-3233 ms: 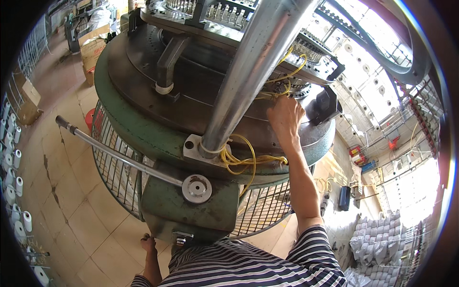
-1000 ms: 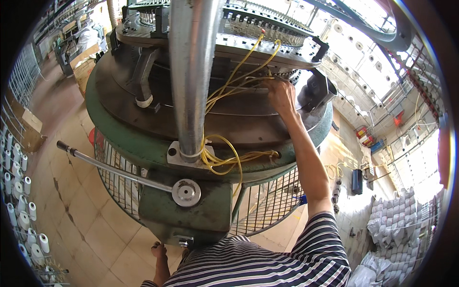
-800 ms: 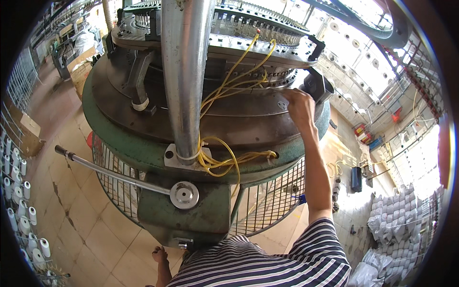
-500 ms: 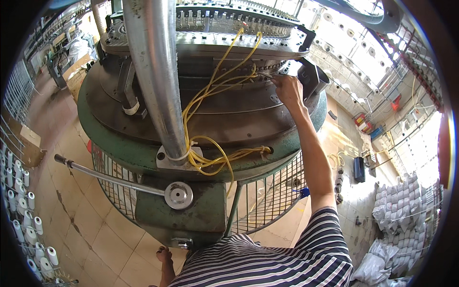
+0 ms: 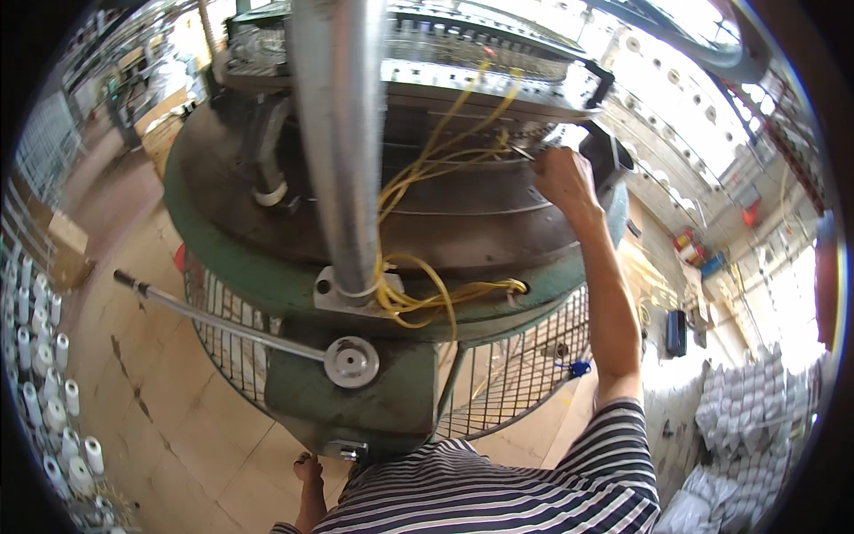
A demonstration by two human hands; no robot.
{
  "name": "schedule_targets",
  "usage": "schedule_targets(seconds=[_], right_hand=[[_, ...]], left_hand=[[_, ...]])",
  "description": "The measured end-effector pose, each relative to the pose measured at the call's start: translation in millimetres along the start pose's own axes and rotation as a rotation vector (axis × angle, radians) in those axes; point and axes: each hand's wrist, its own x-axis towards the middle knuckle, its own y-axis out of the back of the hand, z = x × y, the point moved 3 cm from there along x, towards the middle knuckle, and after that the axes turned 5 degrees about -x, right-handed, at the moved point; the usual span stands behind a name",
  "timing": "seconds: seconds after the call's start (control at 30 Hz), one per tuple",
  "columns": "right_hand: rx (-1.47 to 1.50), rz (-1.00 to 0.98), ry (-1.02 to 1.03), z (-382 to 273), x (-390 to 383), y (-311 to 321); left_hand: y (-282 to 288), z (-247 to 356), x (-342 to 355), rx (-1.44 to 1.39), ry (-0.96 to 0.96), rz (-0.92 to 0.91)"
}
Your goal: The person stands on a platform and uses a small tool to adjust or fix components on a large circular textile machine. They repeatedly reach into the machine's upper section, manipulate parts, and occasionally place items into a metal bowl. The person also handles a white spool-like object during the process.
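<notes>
My right hand (image 5: 567, 181) is closed at the right side of a large round knitting machine (image 5: 463, 236), just under its upper ring. From its fingers a thin metal tool (image 5: 523, 153) points left toward the ends of yellow cables (image 5: 427, 169); its exact kind does not show. Down by the green gearbox (image 5: 351, 400), my left hand (image 5: 309, 466) is small in view with curled fingers. Something dark shows at those fingers, too small to name.
A thick steel post (image 5: 342, 160) rises in front of me. The long crank handle (image 5: 222, 320) sticks out to the left from the gearbox. Below the machine is a wire guard (image 5: 511, 392). White yarn cones (image 5: 53, 409) stand at left, and bagged yarn (image 5: 747, 400) is stacked at right.
The whole view has shifted, so the machine sits farther right and is blurred. My right hand keeps the thin tool at the cable ends, its wrist turned slightly. My left hand stays low.
</notes>
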Motion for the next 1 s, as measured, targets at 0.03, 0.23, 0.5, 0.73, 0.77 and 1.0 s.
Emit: schedule_targets(seconds=[0.03, 0.23, 0.5, 0.73, 0.77, 1.0], right_hand=[[0.005, 0.006, -0.013, -4, -1, 3], [-0.022, -0.051, -0.081, -29, -2, 11], [-0.168, 0.061, -0.112, -44, -8, 5], [-0.270, 0.061, -0.190, -49, -14, 0], [-0.296, 0.068, -0.166, -47, -16, -1], [0.138, -0.019, -0.096, -27, 3, -6]], left_hand=[[-2, -1, 0, 0.002, -0.004, 0.014], [-5, 5, -6, 0.029, -0.012, 0.094], [-5, 2, -3, 0.104, -0.045, 0.023], [-8, -17, 8, -0.037, -0.010, 0.000], [-10, -19, 10, -0.037, 0.043, -0.014], [-5, -6, 6, -0.071, 0.030, -0.090]])
